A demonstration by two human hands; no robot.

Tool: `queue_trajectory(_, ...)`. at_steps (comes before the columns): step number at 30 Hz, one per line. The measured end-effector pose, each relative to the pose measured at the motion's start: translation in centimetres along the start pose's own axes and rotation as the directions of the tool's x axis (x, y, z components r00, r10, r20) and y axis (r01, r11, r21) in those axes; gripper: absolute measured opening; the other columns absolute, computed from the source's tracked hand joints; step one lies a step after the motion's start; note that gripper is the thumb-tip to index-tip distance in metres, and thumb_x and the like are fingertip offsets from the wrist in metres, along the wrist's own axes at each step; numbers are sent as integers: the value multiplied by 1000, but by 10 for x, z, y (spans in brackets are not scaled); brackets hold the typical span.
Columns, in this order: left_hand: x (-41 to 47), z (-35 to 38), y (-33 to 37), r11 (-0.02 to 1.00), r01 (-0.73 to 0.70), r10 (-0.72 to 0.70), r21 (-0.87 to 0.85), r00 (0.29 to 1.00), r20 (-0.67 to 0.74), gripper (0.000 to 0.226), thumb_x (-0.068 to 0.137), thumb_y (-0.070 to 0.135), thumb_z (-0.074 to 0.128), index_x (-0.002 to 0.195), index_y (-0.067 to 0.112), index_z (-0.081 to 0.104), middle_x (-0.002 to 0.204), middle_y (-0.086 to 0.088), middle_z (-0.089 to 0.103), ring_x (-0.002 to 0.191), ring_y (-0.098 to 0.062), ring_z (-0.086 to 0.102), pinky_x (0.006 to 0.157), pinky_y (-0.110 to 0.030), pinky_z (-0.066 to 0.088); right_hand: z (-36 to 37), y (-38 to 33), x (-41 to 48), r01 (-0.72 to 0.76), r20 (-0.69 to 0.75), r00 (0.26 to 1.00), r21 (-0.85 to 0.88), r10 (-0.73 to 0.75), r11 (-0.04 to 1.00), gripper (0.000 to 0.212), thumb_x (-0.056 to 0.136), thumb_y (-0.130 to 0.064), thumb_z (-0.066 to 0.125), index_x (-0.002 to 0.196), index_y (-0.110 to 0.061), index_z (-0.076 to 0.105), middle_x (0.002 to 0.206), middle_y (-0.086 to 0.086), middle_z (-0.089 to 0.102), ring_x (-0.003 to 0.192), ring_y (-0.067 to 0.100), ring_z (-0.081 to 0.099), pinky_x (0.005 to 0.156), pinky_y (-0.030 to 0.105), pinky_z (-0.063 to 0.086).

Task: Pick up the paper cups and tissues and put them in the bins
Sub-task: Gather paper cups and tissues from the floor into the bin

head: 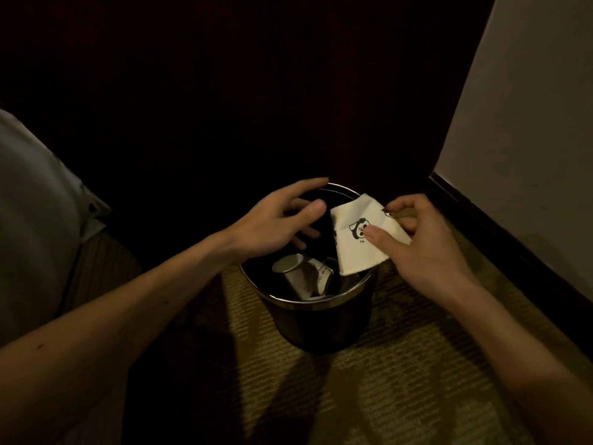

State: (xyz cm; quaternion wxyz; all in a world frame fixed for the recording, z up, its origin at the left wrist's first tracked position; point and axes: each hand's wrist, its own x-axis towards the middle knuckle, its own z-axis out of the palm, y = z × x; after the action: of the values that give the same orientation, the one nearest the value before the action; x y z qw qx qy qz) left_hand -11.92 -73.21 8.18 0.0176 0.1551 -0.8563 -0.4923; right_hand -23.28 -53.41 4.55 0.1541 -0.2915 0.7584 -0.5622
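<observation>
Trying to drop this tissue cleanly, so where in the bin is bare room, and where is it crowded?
Free: the dark far half of the bin, between the far rim and the paper cups, under the left hand. Crowded: the near side, where the cups lie. The right hand holds the tissue over the right rim.

A dark round bin (pixel 324 329) stands on the ribbed olive carpet (pixel 401 364).

The bin (pixel 288 298) has a crowded mouth: the left hand (pixel 276 220) spreads over its far left side, and the tissue (pixel 356 248), pinched by the right hand (pixel 426 248), covers the right. Only the near part is open, above the paper cups (pixel 295 274). A dark panel (pixel 224 91) stands close behind, the wall (pixel 519 123) is to the right, and open carpet (pixel 401 364) lies in front.
</observation>
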Motion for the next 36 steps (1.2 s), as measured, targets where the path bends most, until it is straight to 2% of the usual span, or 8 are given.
queue_trajectory(6, 6, -4, 13, 972, -178, 184, 153, 983, -26, 26, 94, 27, 59, 118, 20, 63, 116, 5, 60, 101, -7, 62, 73, -25, 59, 16, -4, 7, 131, 59, 991, -223, -121, 966, 38, 81, -46, 71, 103, -39, 41, 95, -14, 64, 82, 1, 63, 66, 27, 55)
queue_trajectory(8, 11, -5, 3, 966, -156, 167, 207, 985, -36, 15, 93, 21, 61, 107, 19, 66, 107, 7, 63, 96, -4, 64, 74, -23, 58, 21, -1, 8, 194, 115, 981, -483, -157, 854, 40, 84, -51, 65, 113, -40, 41, 107, -17, 59, 100, 4, 55, 91, 36, 40)
queue_trajectory(13, 20, 8, -36, 942, -57, 47, 330, 998, 38, 7, 90, 20, 65, 95, 19, 70, 94, 13, 67, 91, 3, 64, 84, -25, 56, 33, 10, 7, 310, 302, 946, -753, -113, 580, 45, 93, -56, 43, 131, -32, 49, 123, -7, 61, 126, 14, 40, 107, 50, 16)
queue_trajectory(20, 32, 9, -34, 898, -56, 22, 436, 996, 84, 14, 92, 28, 63, 104, 24, 71, 85, 23, 64, 80, 11, 61, 67, -10, 47, 12, 6, 0, 344, 371, 920, -599, -130, 723, 46, 96, -51, 40, 128, -25, 60, 134, -9, 52, 132, 5, 28, 105, 35, 25)
queue_trajectory(25, 41, 27, 41, 836, -224, 190, 501, 975, 118, 21, 91, 41, 62, 78, 23, 66, 64, 3, 64, 54, -7, 60, 45, -21, 44, -63, -22, -25, 269, 253, 955, -511, -156, 817, 30, 85, -53, 48, 101, -35, 67, 93, -21, 62, 88, -4, 56, 74, 25, 48)
queue_trajectory(29, 42, 87, 121, 717, -455, 321, 527, 888, 330, 32, 87, 49, 61, 67, 25, 58, 54, 10, 56, 47, -3, 51, 41, -16, 36, -153, -25, -87, 113, 188, 982, -555, -8, 824, 22, 78, -56, 57, 82, -35, 60, 65, -16, 59, 55, 2, 53, 47, 19, 41)
queue_trajectory(33, 27, 187, 184, 438, -710, 403, 551, 703, 586, 30, 82, 63, 51, 75, 34, 55, 67, 18, 57, 63, 3, 53, 52, -25, 44, -237, -3, -185, -103, 93, 972, -660, 217, 744, 25, 77, -64, 54, 93, -44, 52, 80, -23, 61, 67, 1, 59, 61, 26, 51)
queue_trajectory(36, 4, 280, 209, 344, -839, 318, 421, 526, 789, 26, 86, 62, 53, 79, 37, 54, 74, 17, 56, 68, 1, 52, 54, -24, 43, -281, 28, -270, -278, 43, 908, -680, 416, 678, 28, 78, -67, 51, 99, -49, 51, 90, -32, 59, 76, -8, 59, 63, 17, 49)
